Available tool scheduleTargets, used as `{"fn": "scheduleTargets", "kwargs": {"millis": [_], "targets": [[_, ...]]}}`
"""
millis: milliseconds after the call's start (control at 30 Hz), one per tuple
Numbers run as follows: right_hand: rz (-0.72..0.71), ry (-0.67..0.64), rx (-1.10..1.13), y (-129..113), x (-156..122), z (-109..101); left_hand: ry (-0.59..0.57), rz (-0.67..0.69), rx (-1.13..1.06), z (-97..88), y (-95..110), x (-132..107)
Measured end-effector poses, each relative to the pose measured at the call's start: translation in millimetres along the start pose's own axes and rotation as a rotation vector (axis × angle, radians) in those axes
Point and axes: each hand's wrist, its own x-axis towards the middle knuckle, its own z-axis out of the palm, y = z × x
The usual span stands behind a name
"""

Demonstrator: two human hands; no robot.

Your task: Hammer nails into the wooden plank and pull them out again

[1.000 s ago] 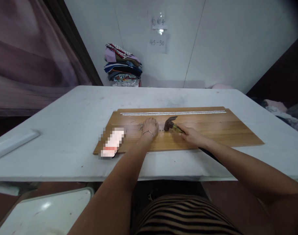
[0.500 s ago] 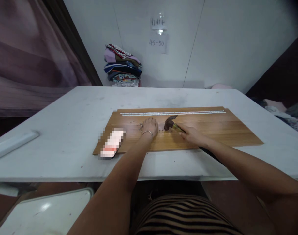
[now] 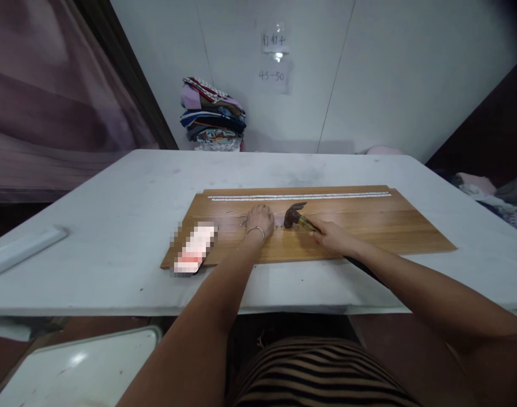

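Note:
My right hand (image 3: 331, 236) is wrapped around the handle of a claw hammer (image 3: 293, 217). The hammer's head is low over the wooden board (image 3: 390, 226), its claw pointing away from me; whether it touches the wood I cannot tell. Left of the hammer, my left hand (image 3: 261, 219) lies palm down on the board with its fingers stretched forward, a bracelet at the wrist. Several loose nails (image 3: 242, 219) lie just left of that hand. Small dark nail heads or holes (image 3: 279, 227) form a short row between hand and hammer.
Two white measuring strips (image 3: 301, 196) run along the board's far edge. A phone with a blurred screen (image 3: 195, 247) lies over the board's left corner. Farther left on the white table (image 3: 97, 198) is a long white object (image 3: 25, 249). Folded clothes (image 3: 214, 116) are stacked by the wall.
The hammer's head has dropped slightly toward the board, and my right hand has shifted a little with it. My left hand stays in place.

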Motion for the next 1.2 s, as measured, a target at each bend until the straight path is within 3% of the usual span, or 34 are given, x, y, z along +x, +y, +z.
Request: {"fn": "scheduleTargets", "kwargs": {"millis": [767,1200], "targets": [[-0.025,0.008,-0.004,1.7,2.5,0.1,-0.004,0.042,0.064,11.1,-5.9,5.9],[0.009,-0.003,0.01,-4.5,0.5,-1.3,-0.012,0.008,0.049,-7.1,5.1,-4.7]]}}
